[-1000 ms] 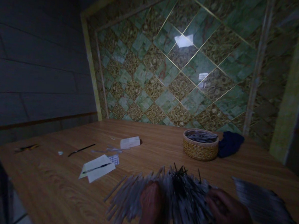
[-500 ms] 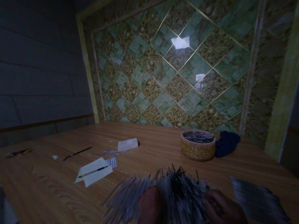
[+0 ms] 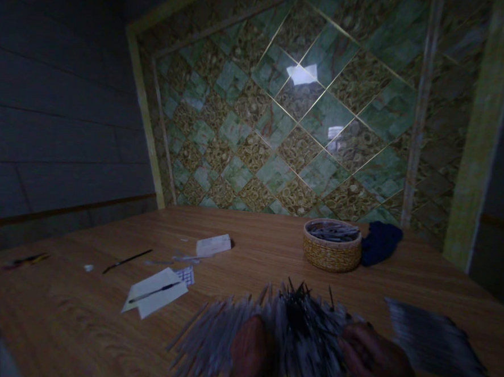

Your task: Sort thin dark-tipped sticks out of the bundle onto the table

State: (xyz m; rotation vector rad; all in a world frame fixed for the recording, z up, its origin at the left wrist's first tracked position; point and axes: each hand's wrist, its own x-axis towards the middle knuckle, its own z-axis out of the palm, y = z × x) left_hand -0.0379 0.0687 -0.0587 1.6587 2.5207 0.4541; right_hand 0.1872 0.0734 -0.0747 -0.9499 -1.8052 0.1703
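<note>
A wide, fanned-out heap of thin grey sticks [image 3: 211, 337], many with dark ends, lies in front of me on the table. My left hand [image 3: 248, 350] is curled, knuckles up, over the middle of the heap. Its fingertips are hidden, so what it grips cannot be made out. At the heap's right edge my right hand [image 3: 372, 355] has its fingers bent and pinched together against the sticks there. Farther right, a flat, neatly lined-up row of similar thin sticks [image 3: 439, 345] rests apart from the heap.
A round woven basket [image 3: 332, 255] of sticks stands behind the heap, beside a dark blue cloth [image 3: 381, 243]. To the left are a folded white paper [image 3: 155, 296] with a thin dark brush-like stick, a white box [image 3: 213, 245], another dark stick [image 3: 127, 261] and a yellow-and-dark tool [image 3: 26, 260].
The camera view has shifted slightly. Both hands stay at nearly the same places on the heap, and the sticks look much the same.
</note>
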